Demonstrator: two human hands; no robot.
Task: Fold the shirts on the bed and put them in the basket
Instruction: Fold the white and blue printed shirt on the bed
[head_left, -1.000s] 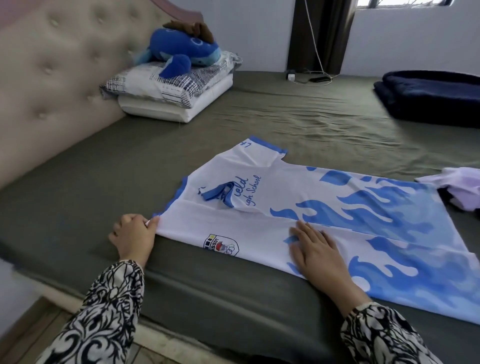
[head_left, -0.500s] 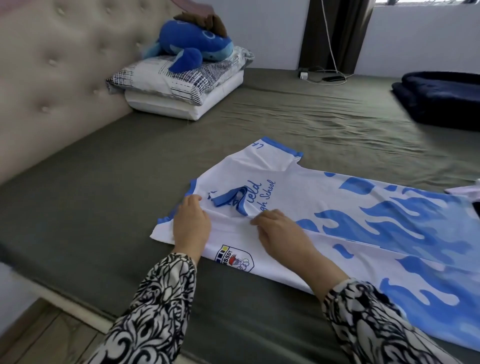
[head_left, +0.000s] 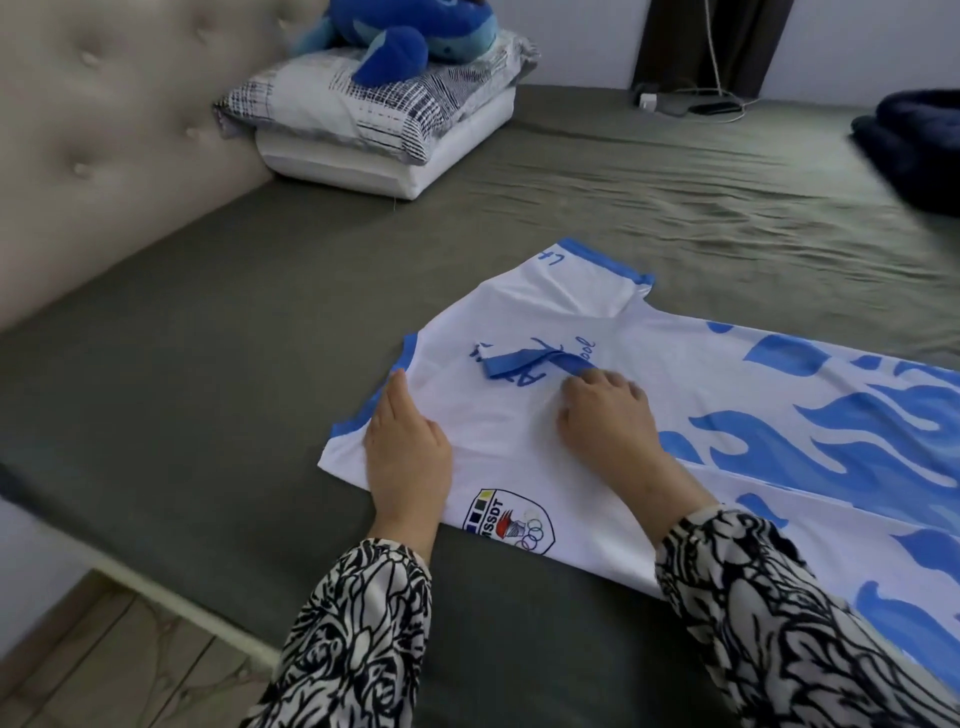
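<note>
- One shirt (head_left: 691, 395), white with blue flames, lies flat on the bed (head_left: 218, 332) near its front edge.
- Left hand (head_left: 408, 447) lies flat, fingers straight, on the shirt's collar end.
- Right hand (head_left: 605, 415) has fingers curled, pinching shirt fabric beside the blue sleeve band.
- Two stacked pillows (head_left: 384, 119), one blue plush toy (head_left: 400, 36) on top.
- One dark blanket (head_left: 914, 140) at far right.
</note>
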